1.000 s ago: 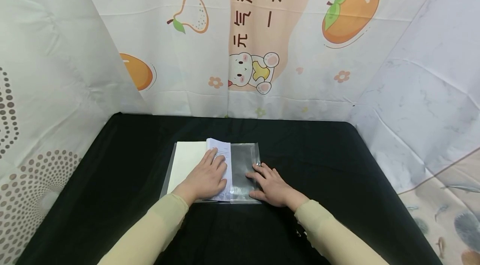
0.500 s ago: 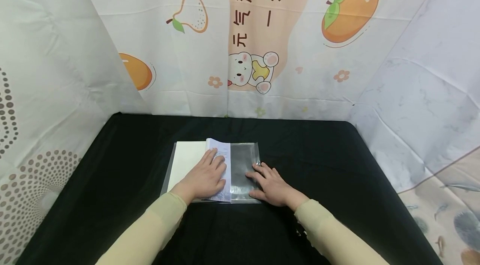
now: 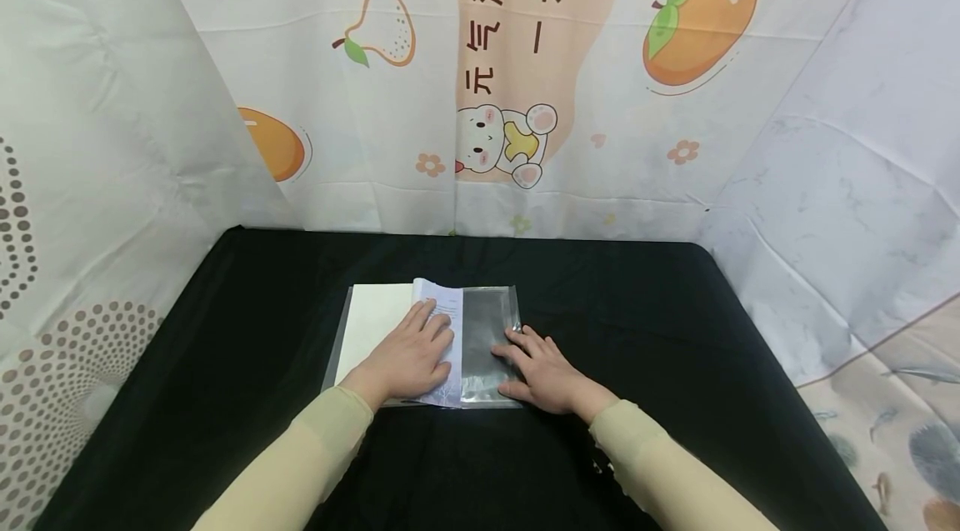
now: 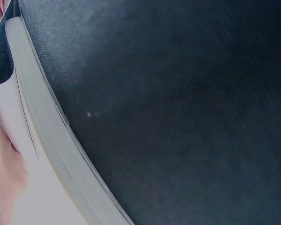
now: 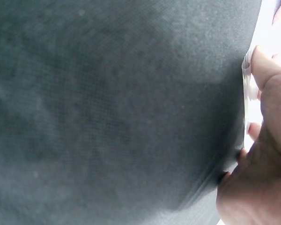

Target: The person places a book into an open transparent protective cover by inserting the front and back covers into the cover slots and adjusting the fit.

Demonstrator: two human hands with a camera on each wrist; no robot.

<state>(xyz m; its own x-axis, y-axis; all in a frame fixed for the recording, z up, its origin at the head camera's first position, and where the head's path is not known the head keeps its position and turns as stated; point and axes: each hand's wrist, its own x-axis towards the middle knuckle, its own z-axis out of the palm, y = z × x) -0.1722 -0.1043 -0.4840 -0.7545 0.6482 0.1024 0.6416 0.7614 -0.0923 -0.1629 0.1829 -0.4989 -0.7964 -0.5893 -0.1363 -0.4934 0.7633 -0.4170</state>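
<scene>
A book with a cream page (image 3: 371,323) facing up lies on the black cloth, and its thick block of page edges (image 4: 51,112) shows in the left wrist view. Over its right part is a printed pale lilac flap (image 3: 452,302). My left hand (image 3: 408,356) rests on this flap and the page with its fingers extended. A clear plastic book cover (image 3: 483,323) sticks out to the right from under the flap. My right hand (image 3: 543,373) lies spread at the right edge of the plastic, fingertips on it. Part of the book is hidden under my left hand.
Black cloth (image 3: 637,306) covers the table on all sides of the book. A white curtain (image 3: 360,122) printed with fruit and a cartoon bear hangs behind the far edge. Pale sheets (image 3: 847,164) hang at the sides.
Both hands stay in place. The lower edge of the lilac flap has shifted very slightly toward the near side and to the right.
</scene>
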